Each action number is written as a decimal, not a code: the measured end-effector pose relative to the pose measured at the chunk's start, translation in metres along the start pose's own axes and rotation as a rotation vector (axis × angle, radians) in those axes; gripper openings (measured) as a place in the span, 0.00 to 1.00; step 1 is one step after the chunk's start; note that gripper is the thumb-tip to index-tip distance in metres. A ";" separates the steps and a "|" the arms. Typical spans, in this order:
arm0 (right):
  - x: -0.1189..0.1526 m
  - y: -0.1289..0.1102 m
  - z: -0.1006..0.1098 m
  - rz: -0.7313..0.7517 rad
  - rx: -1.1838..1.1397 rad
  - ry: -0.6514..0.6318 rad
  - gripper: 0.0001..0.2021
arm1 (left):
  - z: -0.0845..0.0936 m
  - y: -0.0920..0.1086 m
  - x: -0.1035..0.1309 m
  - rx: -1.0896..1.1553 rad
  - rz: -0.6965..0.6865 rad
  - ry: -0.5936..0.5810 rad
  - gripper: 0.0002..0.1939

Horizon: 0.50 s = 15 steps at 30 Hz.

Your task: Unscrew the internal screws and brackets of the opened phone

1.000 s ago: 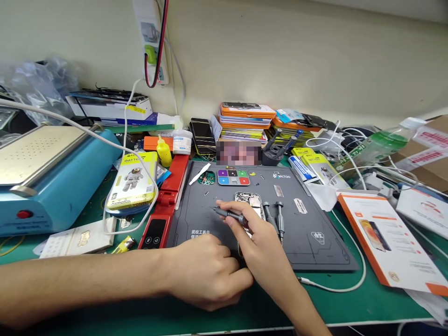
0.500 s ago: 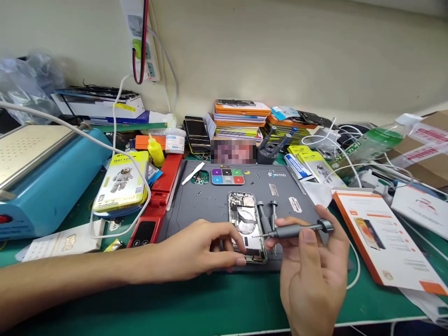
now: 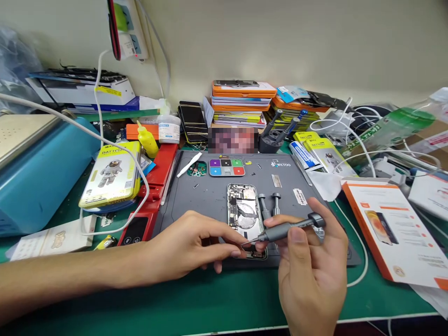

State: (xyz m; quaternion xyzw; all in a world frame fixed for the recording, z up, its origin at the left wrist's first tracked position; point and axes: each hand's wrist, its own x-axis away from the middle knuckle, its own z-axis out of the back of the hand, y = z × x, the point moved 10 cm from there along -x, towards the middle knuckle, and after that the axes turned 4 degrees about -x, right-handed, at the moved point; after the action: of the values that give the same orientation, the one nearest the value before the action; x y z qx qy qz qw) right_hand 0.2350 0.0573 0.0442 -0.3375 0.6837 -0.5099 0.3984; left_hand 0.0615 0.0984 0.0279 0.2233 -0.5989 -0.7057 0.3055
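Note:
A grey precision screwdriver (image 3: pixel 280 232) lies in my right hand (image 3: pixel 311 266), gripped between thumb and fingers. Its thin tip points left, right beside the fingertips of my left hand (image 3: pixel 199 242). My left thumb and forefinger are pinched together at that tip; whatever is between them is too small to make out. Beneath both hands lies an opened smartphone (image 3: pixel 247 210), its back housing and inner parts exposed, the lower end partly covered by my fingers. Two more screwdrivers (image 3: pixel 276 200) rest just right of the phone, partly behind my right hand.
The phone lies on a dark repair mat (image 3: pixel 210 210). Toward its back sit a coloured magnetic screw tray (image 3: pixel 227 168) and a small green circuit board (image 3: pixel 199 169). A red clamp tool (image 3: pixel 159 177) borders the left, a white-orange box (image 3: pixel 388 228) the right. A screwdriver holder (image 3: pixel 271 140) stands behind.
The screwdriver's tip has moved left and down to my left fingertips, which have closed from a slightly parted pose. The whole view has shifted a little.

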 end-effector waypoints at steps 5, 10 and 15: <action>-0.001 0.005 -0.001 -0.051 -0.051 -0.021 0.22 | 0.006 0.006 0.000 -0.021 -0.050 0.039 0.09; -0.001 0.012 -0.004 -0.105 -0.070 -0.053 0.21 | 0.008 0.013 0.003 -0.064 -0.107 0.063 0.09; -0.002 0.015 -0.007 -0.111 -0.066 -0.100 0.22 | 0.008 0.016 0.003 -0.084 -0.134 0.069 0.08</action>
State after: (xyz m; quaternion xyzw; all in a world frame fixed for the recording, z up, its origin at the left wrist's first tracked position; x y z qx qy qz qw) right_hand 0.2289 0.0652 0.0316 -0.4128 0.6596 -0.4908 0.3919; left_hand 0.0566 0.1008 0.0454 0.2743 -0.5413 -0.7411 0.2872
